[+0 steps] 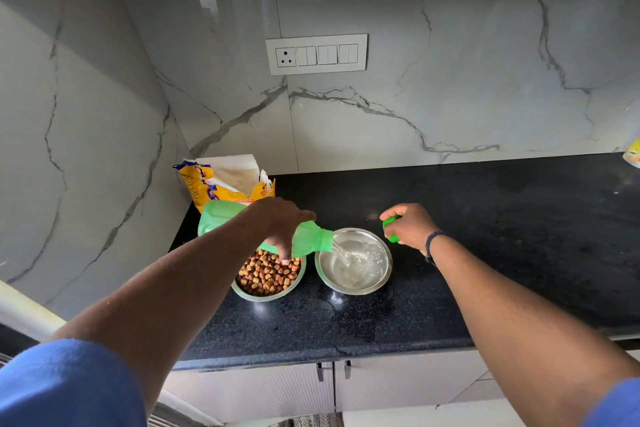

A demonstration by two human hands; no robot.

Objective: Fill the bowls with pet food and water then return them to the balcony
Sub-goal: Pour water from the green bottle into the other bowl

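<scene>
Black speckled stone counter [450,253] under a marble-veined wall carries the round steel water bowl [353,260], just beyond the left fingertips, taking a thin stream. It looks rigid but slick and slosh-prone; I would lift it level by opposite rims. The left hand [282,224] is wrapped around the tilted green plastic bottle [308,239], above the steel bowl of brown kibble [268,276]. The right hand [408,225] is curled around the green cap [390,226]. Behind the left knuckles stands the torn yellow food bag [225,180].

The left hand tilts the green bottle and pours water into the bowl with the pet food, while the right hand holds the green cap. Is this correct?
Not quite. In the head view the left hand tilts the green bottle over the other steel bowl, right of the food bowl, which holds only kibble. The right hand does hold the green cap.
</scene>
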